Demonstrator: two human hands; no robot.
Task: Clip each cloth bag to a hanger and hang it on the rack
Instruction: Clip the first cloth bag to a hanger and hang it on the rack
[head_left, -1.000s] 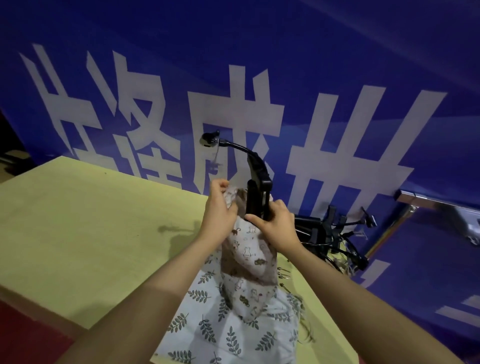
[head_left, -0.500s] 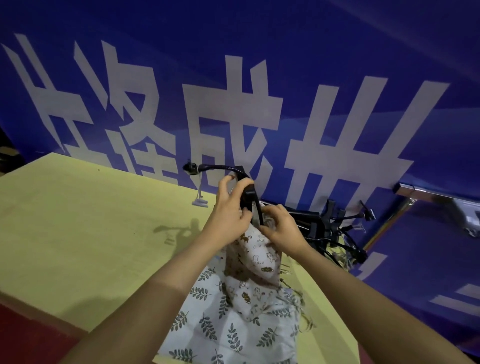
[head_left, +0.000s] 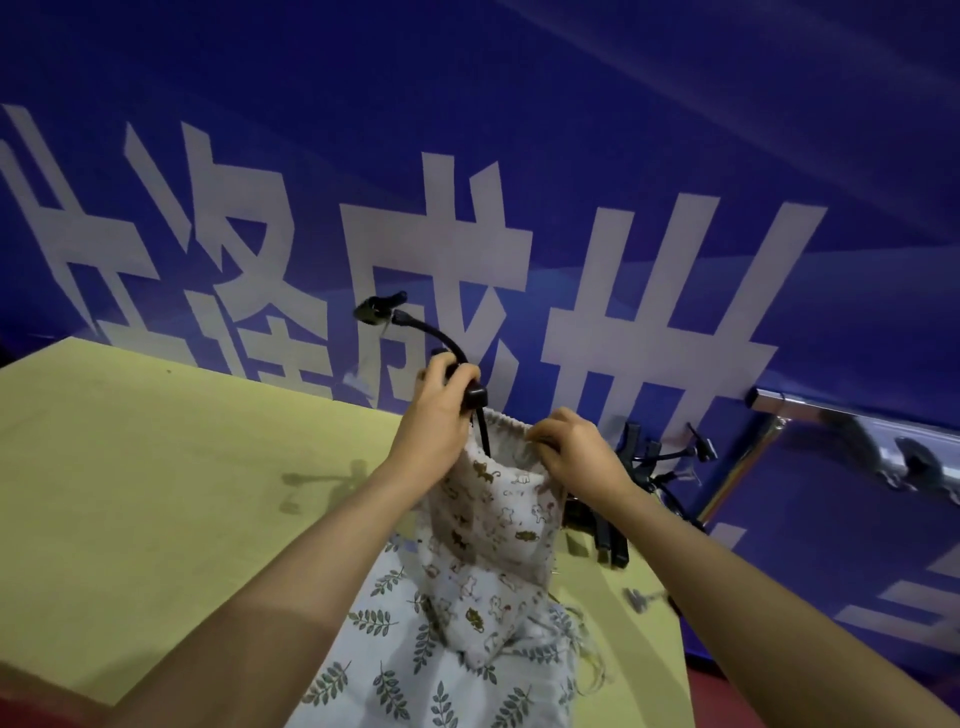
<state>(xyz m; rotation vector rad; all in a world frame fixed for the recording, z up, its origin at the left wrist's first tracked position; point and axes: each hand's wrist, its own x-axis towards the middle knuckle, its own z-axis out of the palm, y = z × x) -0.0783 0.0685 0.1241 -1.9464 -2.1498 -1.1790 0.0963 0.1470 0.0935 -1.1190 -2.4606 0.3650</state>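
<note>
A small cloth bag (head_left: 493, 525) printed with cats is held up above a yellow table (head_left: 156, 493). The left hand (head_left: 441, 415) grips a black hanger (head_left: 441, 343) at the bag's gathered top edge; the right hand (head_left: 576, 447) pinches that edge. A leaf-print cloth (head_left: 415, 675) lies beneath. More black hangers (head_left: 649, 467) are piled to the right.

Printed cloth bag (head_left: 493, 525), black plastic hanger (head_left: 431, 332), shiny metal rack (head_left: 852, 431).

I see open yellow tabletop (head_left: 156, 493) across the left of the frame. At right, a tangle of black hangers (head_left: 649, 478) crowds the table's far corner, the chrome rack bar (head_left: 831, 423) juts beyond it, and leaf-print cloth (head_left: 441, 675) covers the bottom centre.
</note>
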